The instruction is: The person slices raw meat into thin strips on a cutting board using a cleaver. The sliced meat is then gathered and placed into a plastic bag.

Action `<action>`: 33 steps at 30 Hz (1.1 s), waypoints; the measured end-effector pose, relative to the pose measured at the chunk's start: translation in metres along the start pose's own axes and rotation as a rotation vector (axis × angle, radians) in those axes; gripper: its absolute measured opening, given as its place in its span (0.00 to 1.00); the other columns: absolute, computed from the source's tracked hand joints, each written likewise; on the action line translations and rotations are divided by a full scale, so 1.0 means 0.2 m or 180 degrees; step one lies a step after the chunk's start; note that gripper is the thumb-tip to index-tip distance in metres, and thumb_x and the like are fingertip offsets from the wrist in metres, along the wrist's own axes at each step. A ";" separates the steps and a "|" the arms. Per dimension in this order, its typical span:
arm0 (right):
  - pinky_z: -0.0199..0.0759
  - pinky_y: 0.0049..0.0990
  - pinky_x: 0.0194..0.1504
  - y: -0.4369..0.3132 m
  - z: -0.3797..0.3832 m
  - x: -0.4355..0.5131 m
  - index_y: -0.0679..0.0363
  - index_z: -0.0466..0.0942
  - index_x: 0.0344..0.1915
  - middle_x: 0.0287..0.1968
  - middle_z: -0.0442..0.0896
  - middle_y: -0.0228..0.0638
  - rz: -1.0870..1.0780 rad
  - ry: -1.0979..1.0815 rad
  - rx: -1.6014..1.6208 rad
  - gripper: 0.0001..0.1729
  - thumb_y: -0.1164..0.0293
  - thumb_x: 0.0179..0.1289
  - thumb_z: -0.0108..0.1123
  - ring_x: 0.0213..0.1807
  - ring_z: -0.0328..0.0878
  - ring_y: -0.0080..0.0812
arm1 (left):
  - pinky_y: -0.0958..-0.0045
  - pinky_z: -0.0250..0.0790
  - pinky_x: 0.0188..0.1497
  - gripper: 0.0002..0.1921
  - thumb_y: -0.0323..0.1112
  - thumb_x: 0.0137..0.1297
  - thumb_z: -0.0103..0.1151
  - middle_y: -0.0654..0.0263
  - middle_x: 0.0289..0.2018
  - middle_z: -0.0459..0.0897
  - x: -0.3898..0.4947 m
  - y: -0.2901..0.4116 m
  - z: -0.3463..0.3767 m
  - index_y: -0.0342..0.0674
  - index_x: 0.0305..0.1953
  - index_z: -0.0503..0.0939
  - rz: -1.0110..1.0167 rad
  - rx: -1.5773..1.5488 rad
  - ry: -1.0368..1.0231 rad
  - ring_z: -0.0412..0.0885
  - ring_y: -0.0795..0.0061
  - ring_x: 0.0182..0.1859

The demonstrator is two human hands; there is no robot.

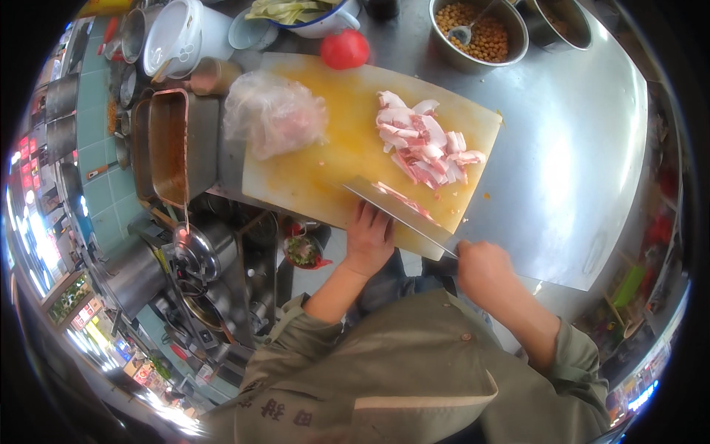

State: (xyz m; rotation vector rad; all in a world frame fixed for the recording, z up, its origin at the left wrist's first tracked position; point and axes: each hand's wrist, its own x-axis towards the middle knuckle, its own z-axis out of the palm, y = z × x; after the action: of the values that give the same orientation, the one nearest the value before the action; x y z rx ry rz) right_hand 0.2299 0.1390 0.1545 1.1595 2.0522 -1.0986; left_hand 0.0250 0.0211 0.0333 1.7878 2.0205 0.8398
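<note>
My right hand (483, 273) grips the handle of a cleaver (402, 217), whose blade slants across the near edge of a yellow-stained cutting board (333, 183). Just behind the blade, my left hand (370, 236) rests with bent fingertips on the board's edge, close to the steel; whether anything lies under the fingers is hidden. A thin strip of pork (407, 200) lies along the far side of the blade. Beyond it sits a heap of sliced fatty pork (424, 139). At the board's left, a clear plastic bag (277, 114) holds something pink, probably meat.
A tomato (344, 49) touches the board's far edge. Behind stand a pot of chickpea-like beans with a spoon (471, 33), an enamel bowl (316, 25) and a white bucket (188, 33). Deep metal pans (202, 147) border the left; below is a stove with a lidded pot (197, 252).
</note>
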 end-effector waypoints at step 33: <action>0.80 0.51 0.37 0.00 0.02 -0.02 0.67 0.79 0.37 0.30 0.86 0.54 -0.0053 0.0074 -0.0018 0.06 0.77 0.59 0.60 0.34 0.86 0.59 | 0.43 0.74 0.66 0.23 0.21 0.59 0.66 0.44 0.57 0.80 -0.06 -0.04 0.02 0.34 0.57 0.82 0.0094 -0.0003 -0.0041 0.77 0.32 0.62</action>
State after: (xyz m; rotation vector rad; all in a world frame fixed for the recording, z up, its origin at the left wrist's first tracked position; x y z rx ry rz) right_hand 0.2323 0.1334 0.1545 1.1593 2.0849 -1.0914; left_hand 0.0227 0.0094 0.0233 1.8224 1.9900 0.8355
